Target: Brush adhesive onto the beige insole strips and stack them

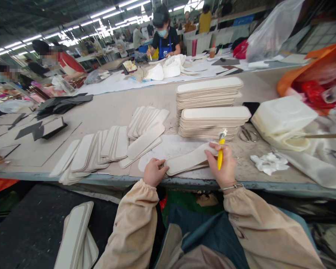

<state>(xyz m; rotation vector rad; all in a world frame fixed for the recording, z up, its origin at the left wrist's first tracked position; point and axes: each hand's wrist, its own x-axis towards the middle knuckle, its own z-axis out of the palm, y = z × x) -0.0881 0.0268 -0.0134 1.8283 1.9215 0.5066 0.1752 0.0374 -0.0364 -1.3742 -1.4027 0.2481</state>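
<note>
A long pale strip with rounded ends (189,158) lies near the table's front edge, between my two hands. My left hand (155,172) pinches its left end between thumb and fingers. At the raised right end, my right hand (222,162) grips the strip and also holds a yellow brush (220,154), bristles up. Under the strip, part of another piece shows. Two neat stacks of similar strips, a front one (212,123) and a back one (208,93), stand just beyond my right hand. Fanned-out strips (93,149) spread to the left of my left hand.
Scissors (248,134), a crumpled white tissue (269,163) and a white plastic container (285,114) lie at the right. Dark sheets (63,104) are at the far left. More strips (75,239) rest on a black surface lower left. A person in a blue apron works across the table.
</note>
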